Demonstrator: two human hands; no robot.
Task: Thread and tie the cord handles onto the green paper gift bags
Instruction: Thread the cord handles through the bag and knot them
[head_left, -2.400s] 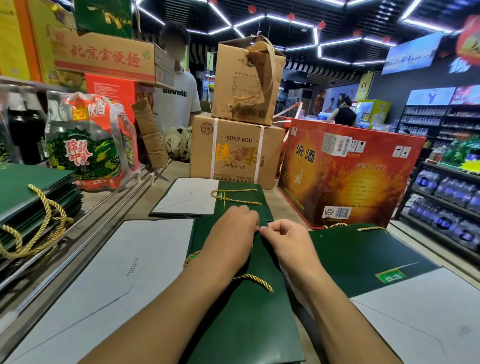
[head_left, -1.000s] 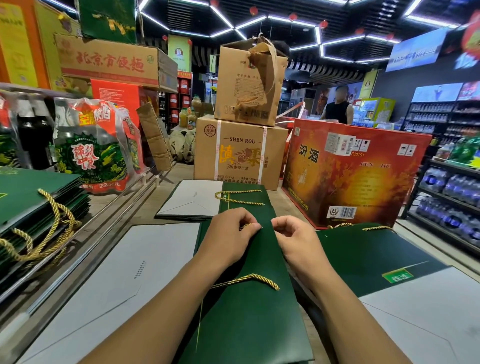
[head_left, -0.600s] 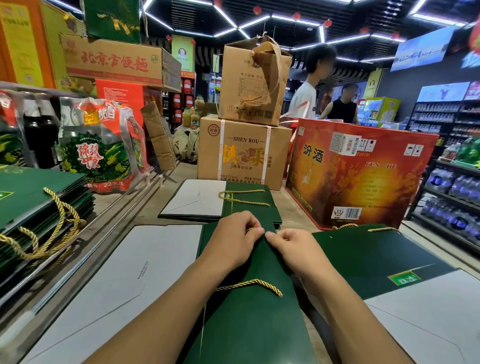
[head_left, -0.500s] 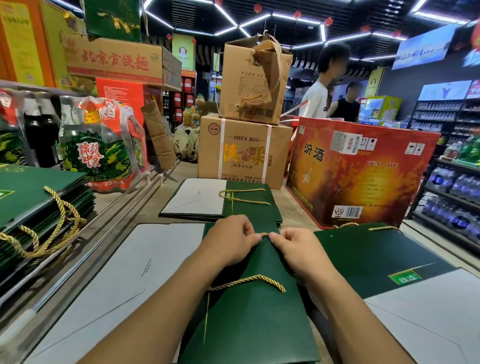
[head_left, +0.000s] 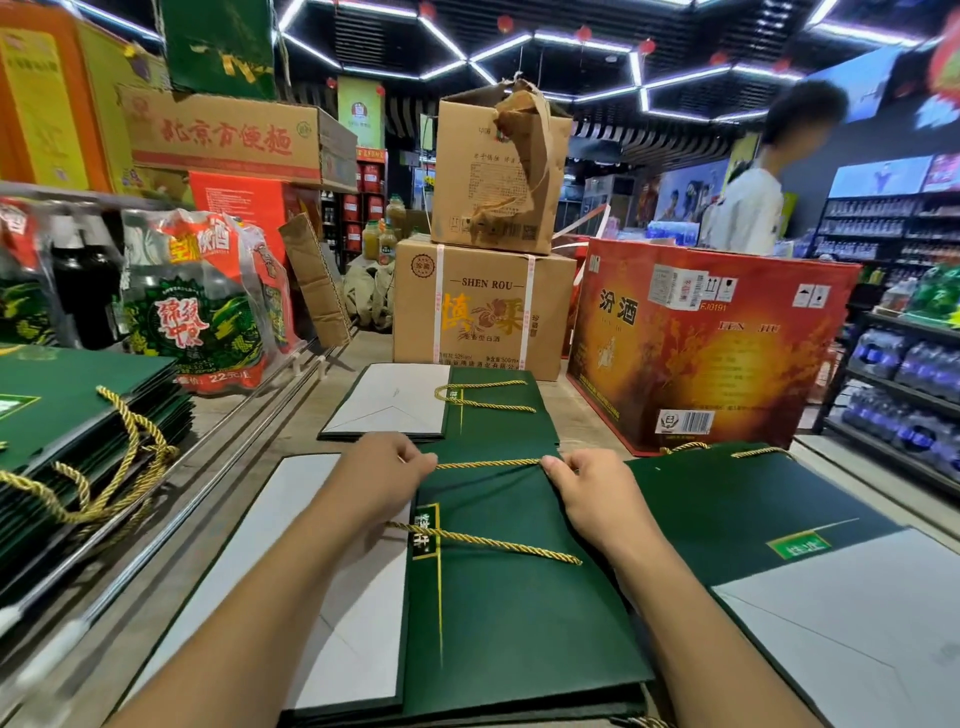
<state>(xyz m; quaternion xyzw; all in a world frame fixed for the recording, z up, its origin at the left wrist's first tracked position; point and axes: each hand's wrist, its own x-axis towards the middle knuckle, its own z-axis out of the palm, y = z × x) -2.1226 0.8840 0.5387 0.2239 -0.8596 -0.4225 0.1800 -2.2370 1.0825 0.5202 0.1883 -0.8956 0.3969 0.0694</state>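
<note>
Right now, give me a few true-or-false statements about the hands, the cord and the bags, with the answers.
1. The left hand and right hand each pinch the taut gold cord. True.
2. The green bag under them stands upright. False: it lies flat.
3. The bag stack on the left carries gold handles. True.
4. The red box sits on top of the brown cartons. False: it stands beside them.

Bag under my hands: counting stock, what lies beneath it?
Another flat bag, its white base showing at left, and dark edges of more below. How many there are is hidden.
</note>
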